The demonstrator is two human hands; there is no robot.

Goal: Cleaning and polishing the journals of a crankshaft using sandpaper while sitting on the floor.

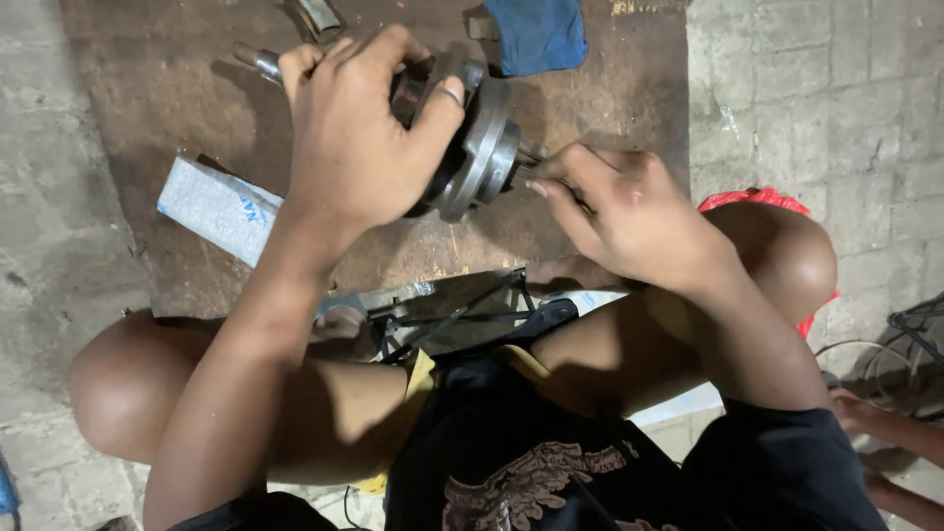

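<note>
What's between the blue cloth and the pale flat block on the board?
In the head view, the left hand gripping the round metal part sits between the blue cloth and the pale flat block; bare brown board around it.

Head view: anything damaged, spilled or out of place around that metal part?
Nothing stands out. The left hand grips the round metal part over the brown board; the right hand works at its end. No spill or breakage shows.
</note>
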